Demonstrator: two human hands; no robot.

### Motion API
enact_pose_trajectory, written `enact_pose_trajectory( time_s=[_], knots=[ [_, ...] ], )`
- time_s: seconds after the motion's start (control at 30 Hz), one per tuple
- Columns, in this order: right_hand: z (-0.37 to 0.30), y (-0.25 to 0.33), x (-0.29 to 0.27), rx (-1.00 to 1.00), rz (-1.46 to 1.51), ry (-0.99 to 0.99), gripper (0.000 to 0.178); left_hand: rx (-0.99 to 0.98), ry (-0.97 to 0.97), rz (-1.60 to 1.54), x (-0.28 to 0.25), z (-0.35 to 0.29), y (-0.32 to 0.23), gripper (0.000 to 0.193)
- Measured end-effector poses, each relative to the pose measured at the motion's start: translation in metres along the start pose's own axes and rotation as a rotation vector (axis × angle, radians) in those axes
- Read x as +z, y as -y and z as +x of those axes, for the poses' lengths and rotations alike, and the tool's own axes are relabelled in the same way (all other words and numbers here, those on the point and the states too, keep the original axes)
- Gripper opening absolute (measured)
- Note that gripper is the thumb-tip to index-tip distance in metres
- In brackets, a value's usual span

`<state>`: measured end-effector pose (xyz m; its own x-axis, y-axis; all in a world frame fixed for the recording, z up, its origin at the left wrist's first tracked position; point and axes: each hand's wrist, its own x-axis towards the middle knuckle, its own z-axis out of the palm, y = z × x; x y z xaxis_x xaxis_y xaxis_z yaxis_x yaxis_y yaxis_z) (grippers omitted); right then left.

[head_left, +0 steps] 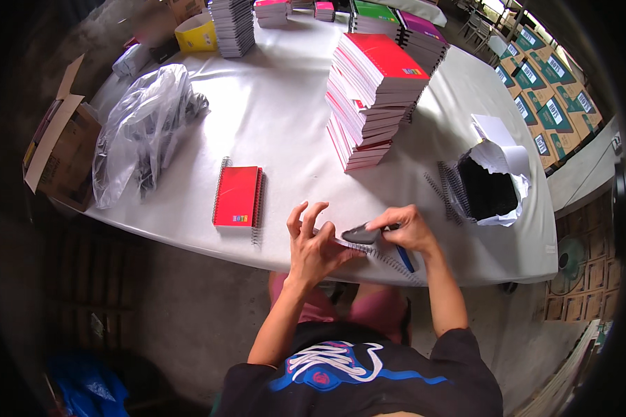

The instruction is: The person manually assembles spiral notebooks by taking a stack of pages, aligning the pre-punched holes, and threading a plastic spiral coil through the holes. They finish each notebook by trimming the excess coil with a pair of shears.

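Observation:
At the front edge of the table my left hand grips a notebook held nearly edge-on, its cover mostly hidden by the fingers. A wire spiral coil runs along its edge and sticks out past it to the right. My right hand is closed around a dark grey hand tool, whose wide end lies against the coil. A blue handle-like piece shows under that hand; whether it belongs to the tool I cannot tell. To the left lies a red spiral notebook, with its coil jutting beyond the bottom edge.
A tall stack of red-covered books stands beyond my hands. Loose coils lie by a torn white wrapper at right. Left are a clear plastic bag and an open cardboard box. More notebook stacks stand behind.

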<state>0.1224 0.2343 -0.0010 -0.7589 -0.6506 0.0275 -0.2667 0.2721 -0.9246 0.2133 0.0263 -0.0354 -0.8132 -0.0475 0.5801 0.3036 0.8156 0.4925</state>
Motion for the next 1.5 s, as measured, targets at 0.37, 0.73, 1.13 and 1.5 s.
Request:
enact_pose_trajectory(
  time_s=[0.37,0.73,1.13,1.5],
  knots=[
    [0.011,0.015,0.011,-0.307,0.402,0.184,0.036,-0.047,-0.097,-0.259,0.012,-0.002,0.022,0.068],
    [0.025,0.005,0.012,0.051,0.192,-0.006,0.036,-0.239,-0.146,-0.693,0.029,-0.005,0.038,0.098],
    [0.047,0.025,0.035,-0.047,-0.160,-0.053,0.039,-0.242,-0.122,-0.604,0.028,-0.002,0.036,0.096],
    [0.015,-0.019,0.002,-0.121,-0.512,-0.470,0.039,-0.321,-0.171,-0.898,0.030,-0.009,0.038,0.054]
  ],
)
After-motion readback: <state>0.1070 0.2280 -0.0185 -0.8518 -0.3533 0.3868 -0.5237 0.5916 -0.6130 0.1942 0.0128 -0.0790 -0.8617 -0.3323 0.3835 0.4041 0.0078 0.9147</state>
